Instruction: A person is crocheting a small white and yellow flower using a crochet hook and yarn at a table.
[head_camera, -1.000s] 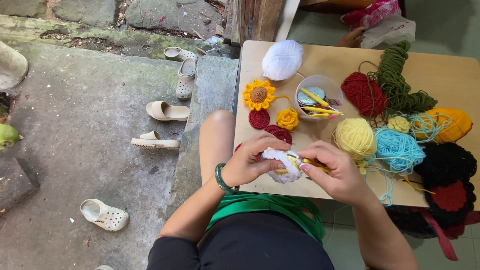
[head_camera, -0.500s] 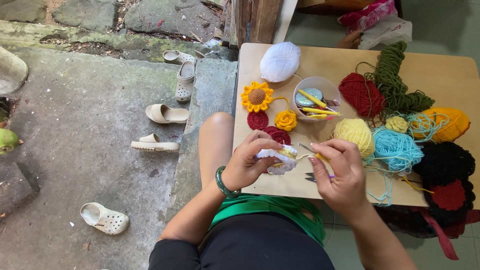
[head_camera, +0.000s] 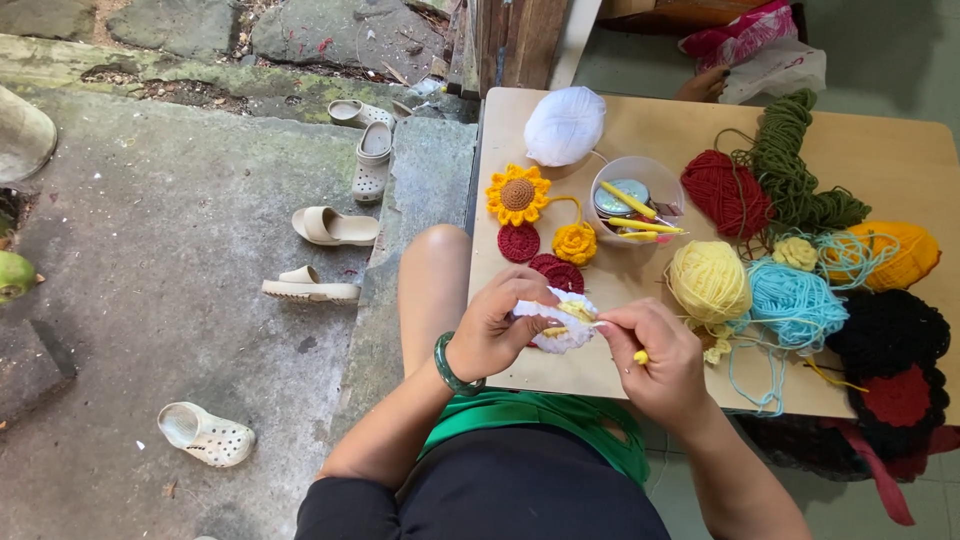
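I look down on the wooden table (head_camera: 900, 150), the biggest thing here, with concrete ground (head_camera: 180, 300) to its left where sandals (head_camera: 335, 227) and a clog (head_camera: 205, 434) lie scattered. Across the table sit the yarns: a black and red pile (head_camera: 890, 350) at the right edge, green skein (head_camera: 795, 175), red yarn (head_camera: 722, 192), orange ball (head_camera: 900, 250), blue yarn (head_camera: 795, 300), yellow ball (head_camera: 708, 280) and a white ball (head_camera: 564, 125) at the far side. A clear cup (head_camera: 640, 205) holds hooks and tools, with a crocheted sunflower (head_camera: 518, 194) and red rounds (head_camera: 520, 243) just beside it. At the near edge my left hand (head_camera: 500, 325) curls around a white piece (head_camera: 562, 325) with a yellow centre, thumb and fingers pinching it, held just above the table. My right hand (head_camera: 655, 355) is closed in a pinch on a yellow hook (head_camera: 640, 357), its tip hidden at the piece. As I judge it, the risks are small ones: the hook could split the strand or slip a loop if the left pinch loosens, and the loose blue and yellow strands trailing near my right wrist could snag and drag a ball off the edge.
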